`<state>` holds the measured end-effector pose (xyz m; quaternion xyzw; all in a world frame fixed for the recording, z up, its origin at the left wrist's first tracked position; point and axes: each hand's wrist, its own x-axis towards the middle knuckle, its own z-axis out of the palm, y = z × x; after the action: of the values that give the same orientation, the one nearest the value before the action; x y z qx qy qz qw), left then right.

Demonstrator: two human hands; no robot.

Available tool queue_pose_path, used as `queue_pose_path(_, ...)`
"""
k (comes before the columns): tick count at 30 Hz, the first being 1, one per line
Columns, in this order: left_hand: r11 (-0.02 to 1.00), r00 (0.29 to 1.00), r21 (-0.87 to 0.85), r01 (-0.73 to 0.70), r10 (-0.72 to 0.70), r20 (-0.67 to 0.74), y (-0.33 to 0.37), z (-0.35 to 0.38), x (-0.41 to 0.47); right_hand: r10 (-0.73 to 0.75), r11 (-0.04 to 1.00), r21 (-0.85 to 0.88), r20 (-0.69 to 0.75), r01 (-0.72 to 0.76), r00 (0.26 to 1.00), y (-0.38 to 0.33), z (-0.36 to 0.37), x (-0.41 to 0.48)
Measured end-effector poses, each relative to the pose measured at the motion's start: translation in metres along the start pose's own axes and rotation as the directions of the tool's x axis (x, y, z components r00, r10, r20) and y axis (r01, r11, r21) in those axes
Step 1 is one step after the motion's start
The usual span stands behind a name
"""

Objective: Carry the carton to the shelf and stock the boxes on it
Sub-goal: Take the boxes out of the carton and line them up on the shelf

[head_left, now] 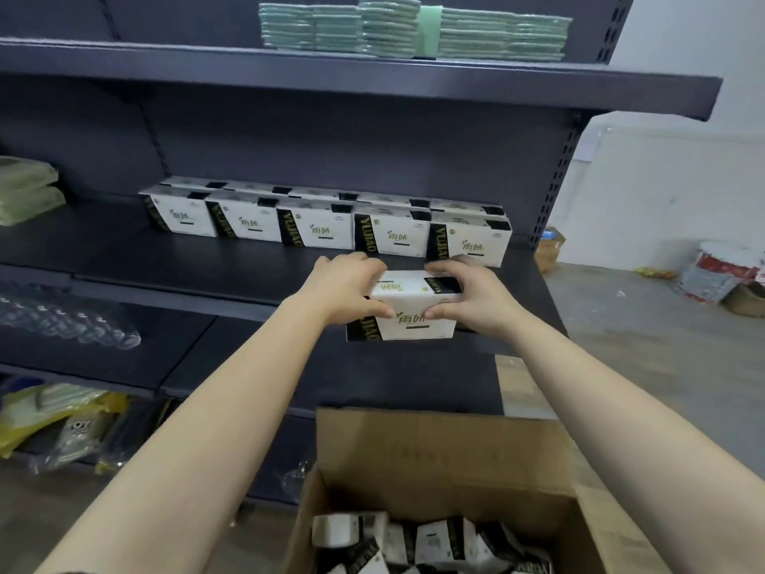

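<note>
Straight ahead, a dark metal shelf unit (372, 130) fills most of the view, its boards running left to right. Below it, at the bottom of the frame, an open brown carton (447, 453) stands with its flap up; more white-and-black boxes (430, 540) lie jumbled inside it. On the middle shelf board (186, 258) a row of white boxes with black side bands (327, 223) stands along the back, and another row shows behind it. On the top board, stacks of pale green packs (414, 29) lie flat. At the left edge sit green pouches (27, 188); lower down are clear plastic bottles (70, 321) and yellow bags (54, 420).

Both bare forearms reach forward to one box (414, 308), held at the front edge of the middle board, just before the right end of the row. The left hand (345, 290) closes its grip on the box's left side, thumb on the front face; the right hand (467, 296) clasps the right side, fingers over the top.
</note>
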<state>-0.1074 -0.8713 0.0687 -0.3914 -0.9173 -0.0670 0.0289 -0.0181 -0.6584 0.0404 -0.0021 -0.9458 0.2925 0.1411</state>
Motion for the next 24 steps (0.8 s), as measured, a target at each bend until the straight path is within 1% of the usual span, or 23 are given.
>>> queue_pose_path(4, 0.999, 0.999, 0.016, -0.035, 0.034, 0.013, -0.056, -0.015, -0.013, 0.033, 0.999, -0.027, -0.032, -0.033, 0.999, -0.046, 0.033, 0.021)
queue_pose_path(7, 0.998, 0.998, 0.028, -0.051, 0.050, 0.024, -0.092, -0.020, -0.022, 0.051, 0.999, -0.014, -0.023, -0.051, 0.998, -0.074, 0.056, 0.034)
queue_pose_path(10, 0.998, 0.998, 0.027, -0.056, 0.056, 0.028, -0.123, -0.023, -0.029, 0.048, 0.998, -0.038, -0.007, -0.048, 0.999, -0.096, 0.076, 0.045)
queue_pose_path(18, 0.998, 0.998, 0.014, -0.066, 0.065, 0.020, -0.173, -0.017, -0.048, 0.074, 0.994, -0.080, 0.000, -0.074, 0.997, -0.130, 0.113, 0.059)
queue_pose_path(24, 0.997, 0.997, -0.008, -0.078, 0.078, 0.020, -0.201, -0.019, -0.075, 0.069, 0.993, -0.091, -0.040, -0.072, 0.997, -0.160, 0.141, 0.054)
